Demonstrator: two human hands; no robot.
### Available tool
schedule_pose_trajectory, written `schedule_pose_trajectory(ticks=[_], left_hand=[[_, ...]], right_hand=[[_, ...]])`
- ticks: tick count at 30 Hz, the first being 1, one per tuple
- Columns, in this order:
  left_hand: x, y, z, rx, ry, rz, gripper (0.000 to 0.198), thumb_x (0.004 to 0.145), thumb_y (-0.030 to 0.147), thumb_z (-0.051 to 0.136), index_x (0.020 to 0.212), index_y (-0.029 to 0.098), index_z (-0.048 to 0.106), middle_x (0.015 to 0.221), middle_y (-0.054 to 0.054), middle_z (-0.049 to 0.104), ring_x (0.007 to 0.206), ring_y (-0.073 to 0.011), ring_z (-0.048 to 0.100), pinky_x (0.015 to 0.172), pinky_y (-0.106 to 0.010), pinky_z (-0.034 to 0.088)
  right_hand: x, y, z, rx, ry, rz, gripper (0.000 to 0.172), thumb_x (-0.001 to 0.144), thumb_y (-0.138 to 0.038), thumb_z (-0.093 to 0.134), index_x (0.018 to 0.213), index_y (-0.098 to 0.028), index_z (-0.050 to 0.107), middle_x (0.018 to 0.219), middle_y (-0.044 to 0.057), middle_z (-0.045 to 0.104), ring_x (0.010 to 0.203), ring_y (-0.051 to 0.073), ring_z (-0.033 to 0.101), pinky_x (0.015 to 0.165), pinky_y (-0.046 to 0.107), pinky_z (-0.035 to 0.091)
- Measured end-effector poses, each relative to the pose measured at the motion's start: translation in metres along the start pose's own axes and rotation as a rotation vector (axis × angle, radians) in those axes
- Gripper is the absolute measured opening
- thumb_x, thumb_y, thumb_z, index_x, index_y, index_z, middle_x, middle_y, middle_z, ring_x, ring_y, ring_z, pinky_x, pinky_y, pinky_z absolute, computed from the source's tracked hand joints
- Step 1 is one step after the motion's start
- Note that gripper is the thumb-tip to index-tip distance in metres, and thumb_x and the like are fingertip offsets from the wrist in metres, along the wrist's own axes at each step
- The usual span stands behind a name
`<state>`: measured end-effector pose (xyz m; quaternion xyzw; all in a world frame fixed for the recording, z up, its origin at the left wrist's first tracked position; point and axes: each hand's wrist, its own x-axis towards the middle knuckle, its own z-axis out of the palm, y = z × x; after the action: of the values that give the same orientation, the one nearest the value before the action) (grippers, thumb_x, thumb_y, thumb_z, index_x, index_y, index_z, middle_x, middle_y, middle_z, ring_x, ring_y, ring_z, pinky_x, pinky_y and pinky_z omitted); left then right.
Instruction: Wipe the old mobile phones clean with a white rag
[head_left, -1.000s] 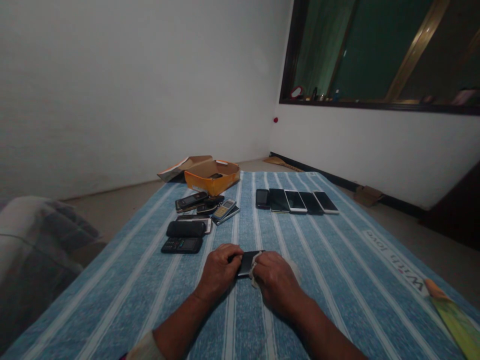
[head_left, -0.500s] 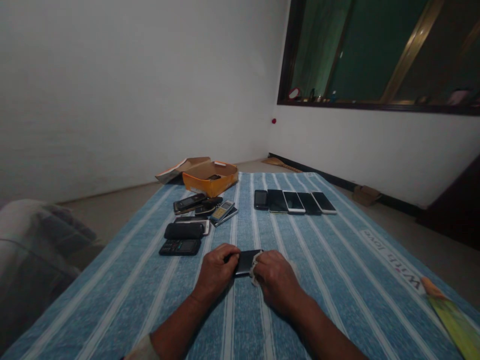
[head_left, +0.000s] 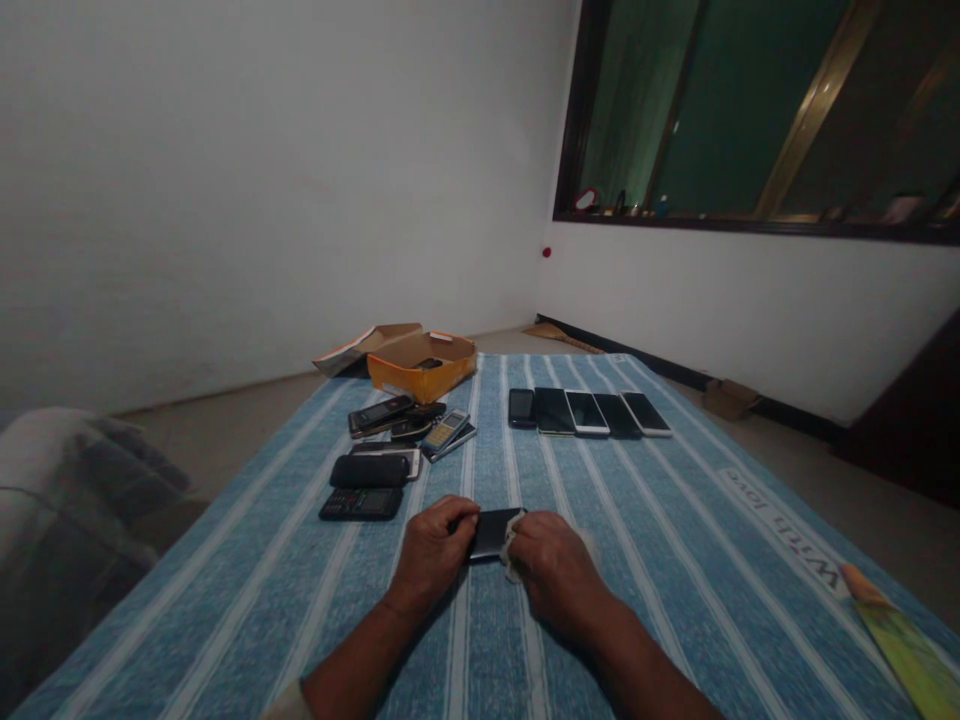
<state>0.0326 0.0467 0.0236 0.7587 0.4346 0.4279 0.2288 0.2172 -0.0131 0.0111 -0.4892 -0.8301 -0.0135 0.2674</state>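
Note:
A dark mobile phone (head_left: 489,535) lies on the striped blue cloth (head_left: 420,660) between my two hands. My left hand (head_left: 439,545) is closed on the phone's left end, thumb and fingers pinching its edge. Bunched in my right hand (head_left: 553,560) is a whitish cloth or tissue (head_left: 513,548), pressed against the phone's right end. The fingers of that hand are curled, and they hide most of the wipe and the phone's right edge.
Left of my hands is a loose pile with a keypad phone (head_left: 361,503), a black phone case (head_left: 369,470) and a blue-grey phone (head_left: 445,431). Behind it stands an open orange box (head_left: 424,380). Several phones lie in a row at back right, including a white-framed phone (head_left: 587,412).
The view has tilted slightly, so the scene sits a little lower. Both hands keep their hold at the phone's ends, with only slight movement of the right hand's wipe.

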Motion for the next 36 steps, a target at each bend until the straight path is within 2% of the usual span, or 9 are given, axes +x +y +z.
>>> schedule_pose_trajectory(ticks=[4, 8, 12, 15, 20, 26, 31, 36], left_hand=[[0.0, -0.001, 0.001, 0.018, -0.011, 0.011, 0.021, 0.079, 0.024, 0.05, 0.07, 0.021, 0.068, 0.073, -0.002, 0.071, 0.071, -0.0196, 0.068, 0.071, -0.03, 0.052], [0.0, -0.003, 0.003, -0.003, 0.004, 0.018, 0.02, 0.078, 0.023, 0.05, 0.07, 0.021, 0.068, 0.072, -0.002, 0.07, 0.07, -0.0193, 0.068, 0.069, -0.029, 0.052], [0.0, -0.004, 0.004, -0.023, 0.015, 0.005, 0.02, 0.077, 0.023, 0.051, 0.069, 0.021, 0.069, 0.072, -0.002, 0.07, 0.07, -0.0191, 0.068, 0.07, -0.029, 0.052], [0.0, -0.003, 0.004, -0.031, 0.024, 0.004, 0.02, 0.076, 0.023, 0.051, 0.069, 0.021, 0.069, 0.071, -0.002, 0.07, 0.069, -0.0191, 0.068, 0.07, -0.029, 0.052], [0.001, -0.004, 0.005, -0.03, 0.015, -0.005, 0.019, 0.076, 0.023, 0.051, 0.068, 0.021, 0.069, 0.07, -0.002, 0.07, 0.068, -0.019, 0.068, 0.067, -0.029, 0.052], [0.001, -0.007, 0.004, -0.032, 0.053, -0.014, 0.017, 0.075, 0.023, 0.053, 0.069, 0.022, 0.069, 0.072, -0.001, 0.072, 0.069, -0.0196, 0.068, 0.07, -0.03, 0.054], [0.0, -0.005, 0.004, -0.026, 0.038, -0.004, 0.019, 0.077, 0.024, 0.052, 0.069, 0.021, 0.069, 0.07, -0.001, 0.071, 0.068, -0.0187, 0.068, 0.068, -0.028, 0.053], [0.0, -0.005, 0.005, -0.018, 0.028, -0.006, 0.021, 0.077, 0.023, 0.05, 0.068, 0.021, 0.069, 0.069, -0.001, 0.07, 0.067, -0.0181, 0.067, 0.066, -0.027, 0.052]], right_hand=[[-0.003, 0.007, 0.0, 0.004, 0.002, 0.042, 0.021, 0.079, 0.001, 0.054, 0.073, -0.018, 0.06, 0.077, 0.003, 0.059, 0.08, 0.019, 0.052, 0.073, 0.029, 0.038], [0.009, -0.012, 0.017, -0.004, 0.022, -0.025, 0.02, 0.079, 0.0, 0.053, 0.076, -0.018, 0.061, 0.08, 0.005, 0.059, 0.082, 0.02, 0.051, 0.074, 0.031, 0.039], [0.018, -0.025, 0.031, 0.005, 0.094, -0.119, 0.018, 0.08, -0.002, 0.051, 0.085, -0.015, 0.063, 0.087, 0.009, 0.062, 0.085, 0.022, 0.051, 0.076, 0.034, 0.04], [0.016, -0.018, 0.026, 0.032, 0.066, -0.116, 0.019, 0.082, -0.003, 0.051, 0.083, -0.018, 0.062, 0.084, 0.006, 0.061, 0.084, 0.021, 0.051, 0.075, 0.032, 0.04], [0.013, -0.012, 0.018, 0.039, 0.008, -0.025, 0.02, 0.08, 0.0, 0.053, 0.077, -0.018, 0.06, 0.082, 0.004, 0.059, 0.083, 0.02, 0.052, 0.074, 0.03, 0.04], [0.022, -0.028, 0.038, 0.084, 0.097, -0.109, 0.023, 0.082, -0.003, 0.05, 0.097, -0.016, 0.063, 0.094, 0.01, 0.063, 0.092, 0.023, 0.053, 0.081, 0.034, 0.043], [0.02, -0.018, 0.021, 0.141, 0.016, -0.062, 0.018, 0.084, -0.005, 0.052, 0.088, -0.019, 0.063, 0.093, 0.006, 0.063, 0.093, 0.02, 0.055, 0.082, 0.031, 0.043], [0.017, -0.002, 0.009, 0.233, -0.025, 0.041, 0.02, 0.081, -0.004, 0.057, 0.09, -0.021, 0.065, 0.104, 0.004, 0.065, 0.101, 0.018, 0.057, 0.091, 0.031, 0.043]])
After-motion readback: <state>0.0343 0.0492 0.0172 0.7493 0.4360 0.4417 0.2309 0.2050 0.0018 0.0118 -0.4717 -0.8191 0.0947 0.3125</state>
